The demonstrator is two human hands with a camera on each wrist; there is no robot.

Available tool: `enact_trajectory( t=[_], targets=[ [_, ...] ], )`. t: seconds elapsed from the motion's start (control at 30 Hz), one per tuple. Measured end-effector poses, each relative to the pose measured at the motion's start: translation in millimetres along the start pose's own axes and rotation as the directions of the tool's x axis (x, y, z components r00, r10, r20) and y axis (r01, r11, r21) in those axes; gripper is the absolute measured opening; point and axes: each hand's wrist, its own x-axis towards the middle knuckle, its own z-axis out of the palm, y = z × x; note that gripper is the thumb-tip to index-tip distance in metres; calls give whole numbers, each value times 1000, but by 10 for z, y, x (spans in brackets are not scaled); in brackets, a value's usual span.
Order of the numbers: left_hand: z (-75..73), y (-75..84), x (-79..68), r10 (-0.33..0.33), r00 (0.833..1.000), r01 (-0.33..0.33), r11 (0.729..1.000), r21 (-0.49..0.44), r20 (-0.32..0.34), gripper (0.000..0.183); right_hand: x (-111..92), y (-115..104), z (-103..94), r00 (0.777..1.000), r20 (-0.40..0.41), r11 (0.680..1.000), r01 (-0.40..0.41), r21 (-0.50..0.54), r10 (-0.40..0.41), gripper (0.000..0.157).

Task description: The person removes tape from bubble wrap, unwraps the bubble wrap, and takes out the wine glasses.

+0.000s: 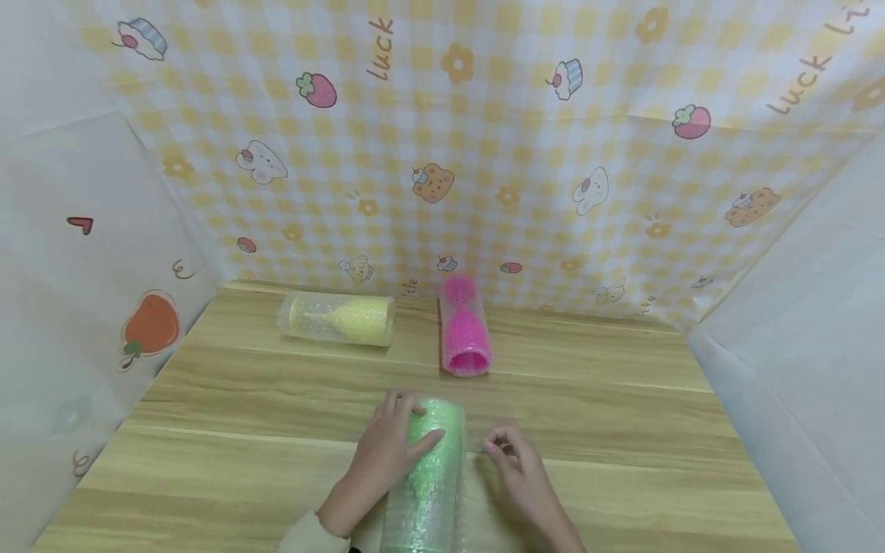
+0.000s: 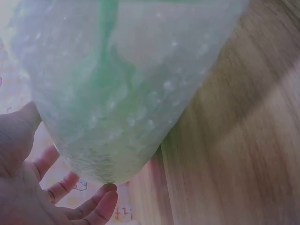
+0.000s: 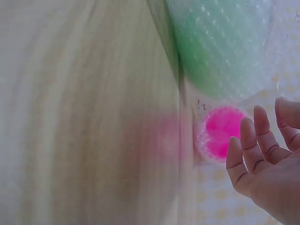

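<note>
In the head view a green goblet-shaped thing [image 1: 435, 476], wrapped in clear bubble wrap [image 1: 397, 522], lies lengthwise at the table's near edge. My left hand [image 1: 390, 445] grips its far end, thumb across the top and fingers over the left side. Just right of the roll, my right hand [image 1: 522, 476] has thumb and index finger together at the loose edge of the wrap. The right wrist view shows clear film [image 3: 274, 79] reaching those fingertips, with the other fingers spread. A green stem [image 2: 108, 42] shows through the wrap in the left wrist view.
Farther back, a yellow goblet-shaped thing [image 1: 362, 321] in bubble wrap lies sideways at the left. A pink one [image 1: 465, 330], also wrapped, points its hollow end toward me. Behind the wooden table [image 1: 608, 384] hangs a checked cloth [image 1: 498, 153]; white sheets flank both sides.
</note>
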Motion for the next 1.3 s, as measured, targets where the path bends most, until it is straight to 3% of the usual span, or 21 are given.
enact_trajectory(
  t=[0.23,0.47,0.6,0.73,0.87,1.0,1.17,1.3],
  targets=[
    [42,23,69,-31,999,31,999,21,-4,45,-28,14,-46,995,-18,994,-102,47,102,15],
    [92,202,150,-70,995,60,990,124,76,47,187,-99,-75,997,-39,998,-60,-13,60,21],
    [121,307,166,-40,995,18,970,242,86,50,363,-147,-69,999,40,993,-7,-122,12,21],
    [147,345,157,-3,998,-19,947,320,69,55,497,-164,-42,989,147,963,45,-267,-5,24],
    [160,331,154,20,997,-42,948,316,73,55,589,-186,-9,980,197,930,63,-362,10,18],
    [148,311,171,-4,994,-26,960,280,105,53,637,-215,3,979,204,905,74,-419,15,14],
    [99,278,166,-33,992,2,968,251,120,57,643,-199,-3,977,213,890,88,-447,10,11],
    [81,257,152,-26,992,-5,968,251,120,61,626,-146,-16,982,187,898,65,-435,20,11]
  ],
)
